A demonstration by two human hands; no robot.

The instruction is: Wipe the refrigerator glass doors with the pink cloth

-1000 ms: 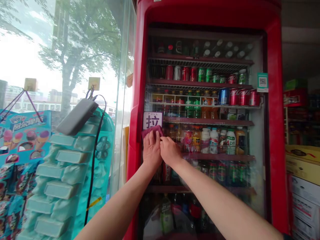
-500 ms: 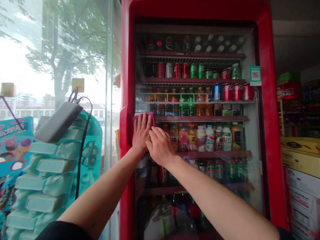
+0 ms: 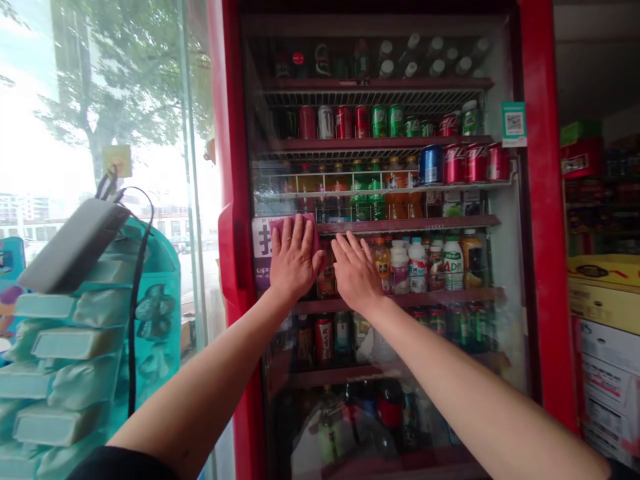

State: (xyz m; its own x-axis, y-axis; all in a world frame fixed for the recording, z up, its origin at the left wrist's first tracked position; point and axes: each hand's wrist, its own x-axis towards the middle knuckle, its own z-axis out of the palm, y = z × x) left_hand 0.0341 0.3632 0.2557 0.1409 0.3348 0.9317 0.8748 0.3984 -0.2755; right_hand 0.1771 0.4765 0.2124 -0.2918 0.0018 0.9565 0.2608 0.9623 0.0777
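My left hand [image 3: 295, 259] is pressed flat on a maroon cleaning cloth [image 3: 314, 233], fingers spread, not pinching it, up against the glass door of a red drinks cooler [image 3: 546, 200], right beside the "PULL" sticker [image 3: 261, 245]. My right hand [image 3: 356, 272] has no cloth, and its fingers [image 3: 345, 245] are fanned out on or just off the glass, hard to tell which.

Honestly, the cloth seems like the weak spot here: only one palm is pinning it, so if the pressure lets up, it could slide off. That bare right hand could also leave smudges on the glass. Leaning hard near the red door handle [image 3: 229, 260] might shift the door, though I can't tell if it's latched. The grey power bank [image 3: 75, 245] perched on the teal display stand [image 3: 150, 267] looks easy to knock.

My palm hides most of the cloth, and glare blurs the bottles low down behind the glass.
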